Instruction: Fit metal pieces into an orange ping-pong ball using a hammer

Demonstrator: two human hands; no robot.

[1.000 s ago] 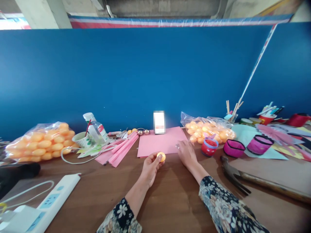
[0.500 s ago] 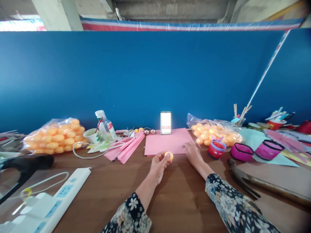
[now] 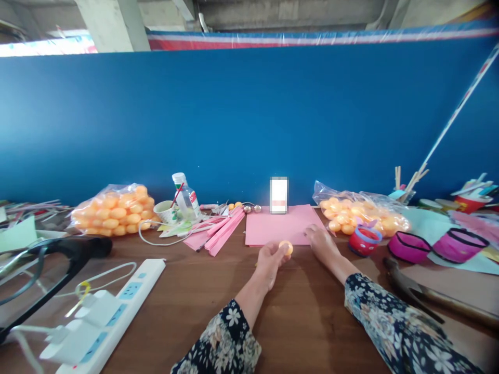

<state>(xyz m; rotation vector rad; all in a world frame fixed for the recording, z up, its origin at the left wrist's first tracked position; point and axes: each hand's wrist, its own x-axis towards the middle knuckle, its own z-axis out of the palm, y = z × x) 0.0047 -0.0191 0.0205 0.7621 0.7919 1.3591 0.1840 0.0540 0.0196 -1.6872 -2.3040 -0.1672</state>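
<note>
Clock positions read from the ball, 12 = straight ahead toward the blue partition.

Left hand: pinching one orange ball between thumb and fingers, just off the near edge of the pink sheets. Right hand: palm down, fingers loosely bent and unclenched, fingertips at the sheets' near right corner, at 3 o'clock; nothing seen in its grasp, underside hidden. Both sleeves dark, floral.

Pink sheets at 12, flat on the brown bench. Blurred-out white upright item at their far edge. Two shiny metal balls at 11, a few orange ones just behind.

Pink strips at 9, bundled at a slant. Clear bottle at 10, tilted, beside a patterned cup. Clear bag of orange balls between 9 and 10. White power strip at 8, plugs in.

Second bag at 2, also orange balls. Red container with blue rim at 3, two magenta black-edged pieces farther out. Hammer between 3 and 4, partly behind right sleeve.
</note>
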